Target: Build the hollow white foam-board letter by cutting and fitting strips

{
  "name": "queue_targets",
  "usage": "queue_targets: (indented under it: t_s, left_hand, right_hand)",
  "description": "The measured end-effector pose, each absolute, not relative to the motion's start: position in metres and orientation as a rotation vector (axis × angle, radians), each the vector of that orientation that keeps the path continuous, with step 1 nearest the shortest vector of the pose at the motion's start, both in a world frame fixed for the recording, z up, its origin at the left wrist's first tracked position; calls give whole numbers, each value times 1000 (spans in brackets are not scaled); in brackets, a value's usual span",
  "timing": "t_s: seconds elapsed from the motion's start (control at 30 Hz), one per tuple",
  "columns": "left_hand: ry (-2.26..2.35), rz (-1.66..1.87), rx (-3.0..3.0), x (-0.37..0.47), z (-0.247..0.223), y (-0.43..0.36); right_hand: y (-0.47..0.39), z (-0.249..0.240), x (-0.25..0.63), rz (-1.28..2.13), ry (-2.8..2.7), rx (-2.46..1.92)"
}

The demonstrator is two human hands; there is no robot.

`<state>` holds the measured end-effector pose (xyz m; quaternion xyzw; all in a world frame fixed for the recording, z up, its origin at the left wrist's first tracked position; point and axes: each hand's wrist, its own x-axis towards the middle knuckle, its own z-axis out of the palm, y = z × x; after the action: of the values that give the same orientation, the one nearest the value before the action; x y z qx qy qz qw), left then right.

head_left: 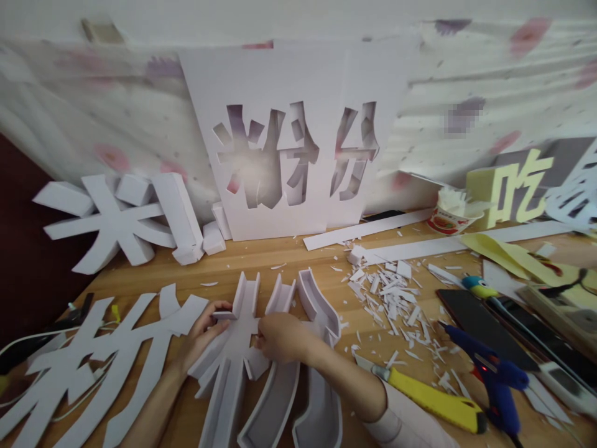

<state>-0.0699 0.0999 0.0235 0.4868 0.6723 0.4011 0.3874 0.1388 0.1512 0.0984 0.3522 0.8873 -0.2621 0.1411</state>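
In the head view, a white foam character with raised side walls [233, 348] lies on the wooden table, its hollow side up. My left hand [205, 326] is at its upper left, fingers closed round a small white strip [224, 315]. Across the middle of the character reaches my right hand [282, 338], its fingers curled together at an inner edge; whatever they hold is hidden. A flat white foam character [116, 348] lies to the left, partly behind my left forearm.
A yellow cutter [433, 398] and a blue glue gun [489, 367] lie at the right. White scraps [392, 298] cover the table behind them. A white board with cut-outs [289, 218] and a thick white character [124, 224] stand at the back.
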Motion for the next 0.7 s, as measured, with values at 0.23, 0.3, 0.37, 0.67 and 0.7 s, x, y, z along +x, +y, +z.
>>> queue_targets:
  t_s: [0.23,0.3,0.37,0.67,0.7]
  left_hand:
    - [1701,1007,1236,-71,24,99]
    - [1696,998,1230,-71,24,98]
    - [1692,996,1222,-70,25,98]
    - [1673,1035,1243,-76,12,100]
    - [1673,1034,1251,-77,10,100]
  right_hand:
    - [150,105,140,-782,2554,1017]
    - [150,109,140,-792,2547,1017]
    - [149,110,140,-799,2542,1018]
    - [149,107,140,-789,2561,1015]
    - [150,107,140,-787,2561,1013]
